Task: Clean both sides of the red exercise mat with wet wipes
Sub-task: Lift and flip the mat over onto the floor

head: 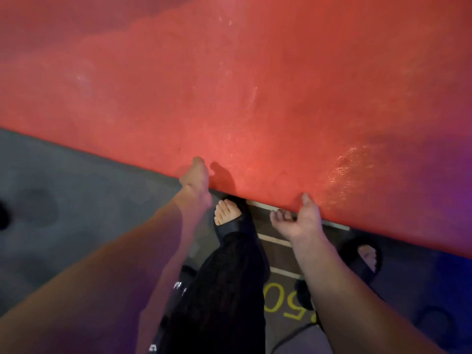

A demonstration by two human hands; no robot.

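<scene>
Two bare arms reach out from the near edge toward the red exercise mat (255,85). On the left lies a gray floor (63,200). Next, the left hand (195,180) holds the near edge of the mat, with its thumb on top and its fingers hidden under the edge. A black pant leg (229,290) and a black open-toe slipper (229,215) with bare toes show between the arms. Yellow numbers (278,300) are painted on the dark floor there. The right hand (298,218) grips the mat's near edge too, thumb on top and fingers curled below. Another black slipper (362,256) sits farther right. The mat fills the far part of the view, and wet shiny spots (342,172) glint near the right hand.
</scene>
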